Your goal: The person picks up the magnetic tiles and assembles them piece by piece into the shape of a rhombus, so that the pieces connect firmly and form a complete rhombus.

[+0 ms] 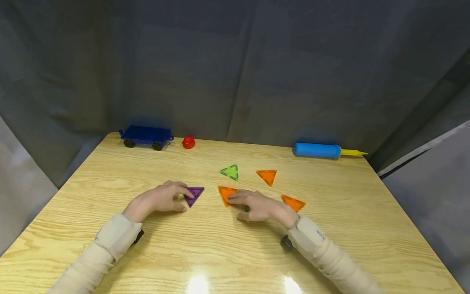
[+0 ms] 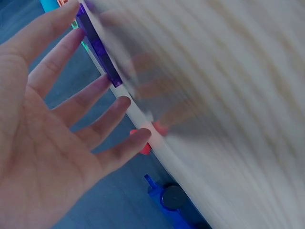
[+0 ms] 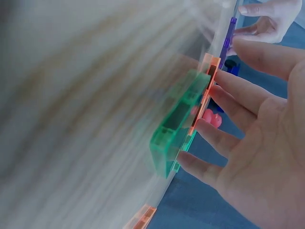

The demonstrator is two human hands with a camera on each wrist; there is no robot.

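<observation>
My left hand (image 1: 163, 199) lies low over the table at a purple triangular tile (image 1: 196, 193), its fingertips on the tile's left side. In the left wrist view those fingers (image 2: 97, 93) are spread and nearly straight along the purple edge. Farther right, my right hand (image 1: 257, 206) has its fingertips on an orange triangular tile (image 1: 225, 194), covering its right part. Under that palm a green triangular tile (image 3: 178, 119) lies on the table, mostly hidden from the head view. The right fingers (image 3: 233, 105) look loosely extended, thumb apart.
Beyond the hands lie another green triangle (image 1: 231, 172) and an orange one (image 1: 267, 177); one more orange triangle (image 1: 293, 202) is beside the right wrist. Along the table's back edge stand a blue toy wagon (image 1: 147, 135), a small red object (image 1: 189, 142) and a blue pump (image 1: 316, 150) with a yellow nozzle.
</observation>
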